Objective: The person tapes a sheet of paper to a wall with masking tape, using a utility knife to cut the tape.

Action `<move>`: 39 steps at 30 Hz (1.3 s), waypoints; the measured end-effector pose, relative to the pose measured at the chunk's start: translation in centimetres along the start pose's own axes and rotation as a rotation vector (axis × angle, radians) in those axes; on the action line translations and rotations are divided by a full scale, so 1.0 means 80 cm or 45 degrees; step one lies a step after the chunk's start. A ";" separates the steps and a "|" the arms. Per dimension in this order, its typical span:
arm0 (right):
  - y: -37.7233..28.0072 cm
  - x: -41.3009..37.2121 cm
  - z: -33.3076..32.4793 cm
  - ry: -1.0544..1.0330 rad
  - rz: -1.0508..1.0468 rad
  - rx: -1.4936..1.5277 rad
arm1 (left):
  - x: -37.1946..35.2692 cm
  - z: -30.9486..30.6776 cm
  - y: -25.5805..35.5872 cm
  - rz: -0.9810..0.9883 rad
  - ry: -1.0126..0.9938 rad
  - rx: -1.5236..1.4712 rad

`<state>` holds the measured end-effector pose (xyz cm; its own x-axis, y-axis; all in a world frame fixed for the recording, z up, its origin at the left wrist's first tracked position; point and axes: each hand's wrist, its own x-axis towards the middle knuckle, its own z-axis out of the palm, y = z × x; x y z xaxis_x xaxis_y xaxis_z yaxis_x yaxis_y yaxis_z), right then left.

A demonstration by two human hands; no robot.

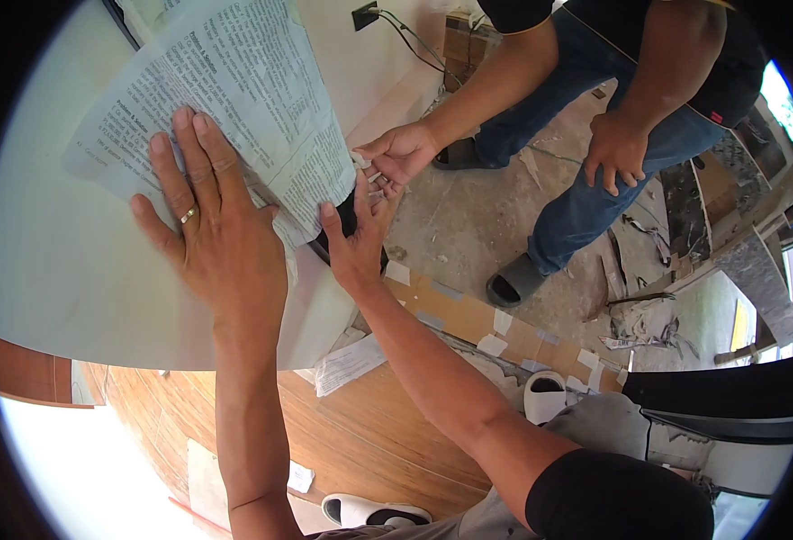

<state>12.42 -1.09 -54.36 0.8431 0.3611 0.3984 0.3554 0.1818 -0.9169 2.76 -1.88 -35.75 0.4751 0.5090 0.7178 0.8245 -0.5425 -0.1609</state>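
So the left hand is spread flat on a sheet of newspaper, palm down, fingers fanned, nothing curled around anything. That grip is released and just pressing, which to me reads as pinning the sheet against the white panel so it doesn't slide. Most of the newspaper runs up and away from the fingertips, and its lower edge sits right under the heel of the palm, with bare panel off to the thumbless side and below the wrist. The right hand reaches up just beside the sheet's near corner, fingers stretched toward a co-worker's hand that is cupped open and offering some small white bits. Could be tape pieces, but they're too tiny to call. The two sets of fingertips are touching or nearly so, and I honestly can't tell whether the right grip has pinched a bit or is open. Something dark sits right behind that right palm, mostly hidden. The co-worker's other hand rests on a bent knee, well apart from all this, probably just bracing the lean.
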 end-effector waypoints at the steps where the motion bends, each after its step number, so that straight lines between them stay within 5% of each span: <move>1: 0.000 0.001 0.000 -0.001 -0.002 0.012 | 0.000 0.000 0.000 0.000 -0.005 0.000; 14: 0.003 0.002 0.004 0.063 -0.205 -0.100 | 0.000 0.000 0.001 0.003 0.000 0.003; 27: -0.002 -0.001 -0.001 -0.042 -0.108 -0.112 | 0.000 0.002 0.000 0.001 0.004 -0.001; 36: -0.015 0.026 -0.015 0.001 0.160 0.186 | -0.001 0.004 -0.001 0.036 0.039 0.028; 39: -0.003 0.042 -0.016 0.034 0.325 0.553 | -0.001 0.004 -0.002 0.048 0.044 0.034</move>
<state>15.71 -1.08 -52.81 0.8933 0.4212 0.1567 -0.0595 0.4565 -0.8877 2.66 -1.59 -36.03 0.4954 0.4652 0.7336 0.8144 -0.5425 -0.2059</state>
